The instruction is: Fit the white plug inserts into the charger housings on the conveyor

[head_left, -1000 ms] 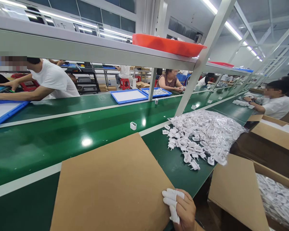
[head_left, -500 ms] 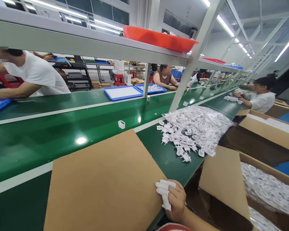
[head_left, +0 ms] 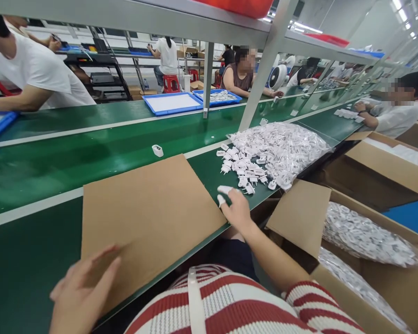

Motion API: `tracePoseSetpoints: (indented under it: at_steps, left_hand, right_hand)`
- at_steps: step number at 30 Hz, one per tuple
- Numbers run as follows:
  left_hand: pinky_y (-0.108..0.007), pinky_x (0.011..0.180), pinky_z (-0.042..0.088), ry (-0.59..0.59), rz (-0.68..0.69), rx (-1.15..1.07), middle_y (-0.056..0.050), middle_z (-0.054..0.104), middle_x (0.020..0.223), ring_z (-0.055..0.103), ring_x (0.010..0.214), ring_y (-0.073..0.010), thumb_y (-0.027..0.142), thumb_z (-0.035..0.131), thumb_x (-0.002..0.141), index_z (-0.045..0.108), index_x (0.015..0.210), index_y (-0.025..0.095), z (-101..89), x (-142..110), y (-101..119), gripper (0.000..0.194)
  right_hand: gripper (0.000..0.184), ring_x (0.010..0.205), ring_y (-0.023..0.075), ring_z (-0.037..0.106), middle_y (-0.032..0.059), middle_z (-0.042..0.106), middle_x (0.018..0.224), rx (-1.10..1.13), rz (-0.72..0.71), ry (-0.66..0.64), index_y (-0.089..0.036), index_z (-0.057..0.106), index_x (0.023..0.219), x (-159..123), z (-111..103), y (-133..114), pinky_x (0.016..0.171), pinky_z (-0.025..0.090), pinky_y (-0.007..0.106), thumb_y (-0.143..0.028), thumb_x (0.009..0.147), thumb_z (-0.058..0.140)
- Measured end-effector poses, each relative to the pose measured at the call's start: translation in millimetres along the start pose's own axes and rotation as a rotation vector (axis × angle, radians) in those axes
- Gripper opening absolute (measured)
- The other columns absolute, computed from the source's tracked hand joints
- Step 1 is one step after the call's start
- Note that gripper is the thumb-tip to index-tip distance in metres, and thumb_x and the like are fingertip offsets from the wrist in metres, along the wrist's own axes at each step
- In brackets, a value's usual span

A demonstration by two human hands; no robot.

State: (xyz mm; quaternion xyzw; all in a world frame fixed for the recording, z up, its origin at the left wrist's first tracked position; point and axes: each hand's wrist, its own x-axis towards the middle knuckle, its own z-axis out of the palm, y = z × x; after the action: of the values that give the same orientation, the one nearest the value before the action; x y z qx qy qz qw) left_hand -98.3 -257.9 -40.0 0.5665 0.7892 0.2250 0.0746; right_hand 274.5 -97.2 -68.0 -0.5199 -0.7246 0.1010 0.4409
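Observation:
A flat brown cardboard sheet (head_left: pixel 153 208) lies on the green bench in front of me. Over its near left corner is my left hand (head_left: pixel 83 287), fingers spread and slightly blurred, holding nothing. My right hand (head_left: pixel 235 206), with white finger cots on its fingertips, is just past the sheet's right edge, its fingers apart and nothing in them. Close beyond the right hand lie loose white plug housings (head_left: pixel 245 171) with metal pins. They spill from a clear plastic bag (head_left: pixel 289 148) full of similar parts.
A single white plug housing (head_left: pixel 157 150) sits on the green conveyor belt (head_left: pixel 114 155). Open cartons (head_left: pixel 299 218) with bagged white parts stand at my right. A metal post (head_left: pixel 264 69) and a shelf with a red tray (head_left: pixel 244 5) rise ahead. Co-workers sit across the belt and farther right.
My right hand has left the cardboard's near right edge and moved toward the plug pile. My left hand has come into view. The cardboard now lies flat, and the view has tilted down.

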Motion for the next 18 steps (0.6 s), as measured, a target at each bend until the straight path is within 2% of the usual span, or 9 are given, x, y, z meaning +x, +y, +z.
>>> tracePoseSetpoints:
  at_steps: [1, 3, 5, 7, 8, 11, 13, 15, 18]
  left_hand:
    - [-0.058, 0.11, 0.04, 0.027, 0.0, -0.064, 0.019, 0.071, 0.121, 0.062, 0.127, -0.0327, 0.058, 0.051, 0.088, 0.044, 0.128, 0.083, -8.4, 15.7, 12.7, 0.048]
    - [-0.06, 0.111, 0.032, 0.046, 0.141, -0.045, 0.012, 0.071, 0.123, 0.058, 0.128, -0.0348, 0.063, 0.052, 0.086, 0.057, 0.123, 0.074, -24.3, 56.3, 40.5, 0.039]
    - [-0.056, 0.11, 0.031, 0.066, 0.278, 0.088, -0.002, 0.071, 0.123, 0.057, 0.126, -0.033, 0.06, 0.045, 0.092, 0.066, 0.128, 0.049, -33.2, 107.2, 65.8, 0.042]
    - [-0.052, 0.112, 0.03, 0.072, 0.355, 0.209, -0.012, 0.069, 0.124, 0.051, 0.129, -0.0306, 0.053, 0.04, 0.098, 0.066, 0.131, 0.026, -32.9, 163.2, 84.8, 0.051]
    - [-0.051, 0.114, 0.028, 0.084, 0.363, 0.253, -0.012, 0.067, 0.128, 0.047, 0.133, -0.0298, 0.051, 0.039, 0.1, 0.064, 0.135, 0.023, -30.0, 190.7, 91.9, 0.052]
    - [-0.055, 0.118, 0.021, -0.052, 0.46, 0.377, -0.015, 0.047, 0.157, 0.032, 0.141, -0.0322, 0.039, 0.037, 0.105, 0.042, 0.154, 0.011, -16.9, 261.2, 107.2, 0.057]
    - [-0.059, 0.12, 0.017, -0.13, 0.52, 0.425, -0.017, 0.029, 0.168, 0.025, 0.145, -0.0362, 0.029, 0.038, 0.106, 0.03, 0.16, 0.006, -7.3, 294.0, 114.6, 0.06]
    - [-0.062, 0.121, 0.013, -0.198, 0.558, 0.448, -0.016, 0.017, 0.172, 0.019, 0.149, -0.0388, 0.022, 0.041, 0.105, 0.027, 0.162, 0.008, 2.9, 316.7, 119.3, 0.061]
    - [-0.063, 0.122, 0.011, -0.269, 0.568, 0.457, -0.011, 0.021, 0.172, 0.02, 0.15, -0.0367, 0.017, 0.043, 0.104, 0.034, 0.161, 0.015, 18.3, 338.2, 119.3, 0.057]
  right_hand:
    - [0.028, 0.115, 0.027, 0.068, 0.0102, 0.076, 0.122, -0.092, 0.025, -0.024, -0.02, 0.071, 0.122, 15.2, -6.2, 6.5, 0.101, 0.053, 0.04, -0.025, 0.099, 0.055]
    - [0.03, 0.11, 0.0301, 0.066, 0.0134, 0.074, 0.118, -0.316, 0.086, -0.154, -0.017, 0.071, 0.12, 48.4, -16.0, 20.5, 0.095, 0.052, 0.041, -0.018, 0.098, 0.052]
    - [0.033, 0.109, 0.0321, 0.063, 0.0172, 0.071, 0.118, -0.548, 0.07, -0.32, -0.014, 0.072, 0.115, 79.7, -19.8, 33.8, 0.092, 0.048, 0.041, -0.007, 0.094, 0.047]
    - [0.039, 0.112, 0.0326, 0.06, 0.0194, 0.068, 0.123, -0.703, -0.021, -0.451, -0.013, 0.07, 0.12, 103.7, -17.1, 44.3, 0.095, 0.044, 0.042, -0.001, 0.093, 0.044]
    - [0.04, 0.113, 0.0325, 0.059, 0.0197, 0.067, 0.124, -0.744, -0.064, -0.492, -0.013, 0.069, 0.122, 112.0, -14.2, 48.2, 0.098, 0.041, 0.043, -0.001, 0.094, 0.043]
    - [0.037, 0.114, 0.0316, 0.057, 0.019, 0.068, 0.119, -0.769, -0.118, -0.536, -0.013, 0.071, 0.117, 124.5, -6.9, 54.3, 0.104, 0.036, 0.044, -0.003, 0.098, 0.041]
    - [0.035, 0.112, 0.0311, 0.057, 0.019, 0.068, 0.117, -0.762, -0.119, -0.528, -0.013, 0.072, 0.113, 125.7, -6.6, 54.6, 0.101, 0.037, 0.043, -0.004, 0.098, 0.041]
    - [0.035, 0.112, 0.0303, 0.056, 0.0191, 0.065, 0.12, -0.751, -0.115, -0.504, -0.014, 0.071, 0.113, 123.8, -9.8, 53.2, 0.096, 0.039, 0.041, -0.003, 0.097, 0.042]
    - [0.037, 0.11, 0.028, 0.057, 0.0169, 0.063, 0.121, -0.737, -0.09, -0.451, -0.016, 0.067, 0.117, 117.5, -17.0, 50.5, 0.09, 0.042, 0.038, -0.001, 0.095, 0.042]
